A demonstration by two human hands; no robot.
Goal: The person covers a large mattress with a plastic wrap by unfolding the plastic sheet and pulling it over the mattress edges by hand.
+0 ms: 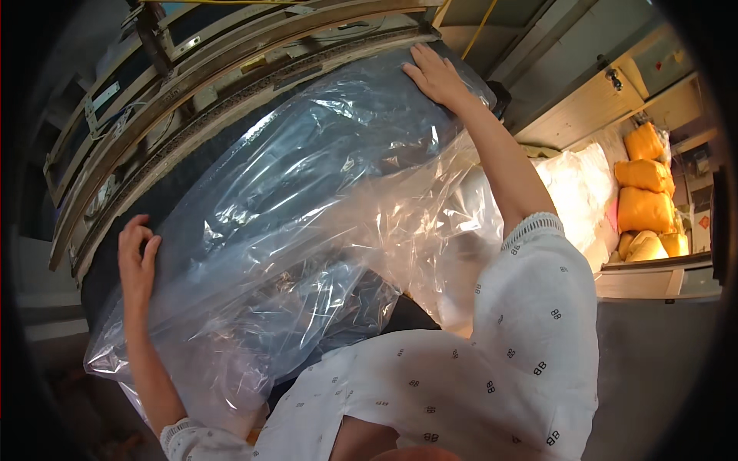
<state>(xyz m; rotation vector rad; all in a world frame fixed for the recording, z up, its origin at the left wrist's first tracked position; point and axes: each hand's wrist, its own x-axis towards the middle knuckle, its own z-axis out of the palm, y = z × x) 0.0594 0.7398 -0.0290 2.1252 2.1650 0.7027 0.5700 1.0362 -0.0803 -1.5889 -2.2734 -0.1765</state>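
Observation:
A big sheet of clear, crinkled plastic film stretches across in front of me and drapes down toward my body. Dark flat material shows beneath and beyond it. Near the far right end of the film, my right hand lies flat, fingers spread, close to the machine's edge. Over at the left, my left hand is above the dark material beside the film's edge. Its fingers are loosely bent, with a gap between thumb and forefinger and nothing visible in them.
A long machine frame with metal rails runs along the far side. To the right stands a wooden cabinet. Several yellow-orange bundles are stacked at the right, beside a brightly lit heap of pale plastic.

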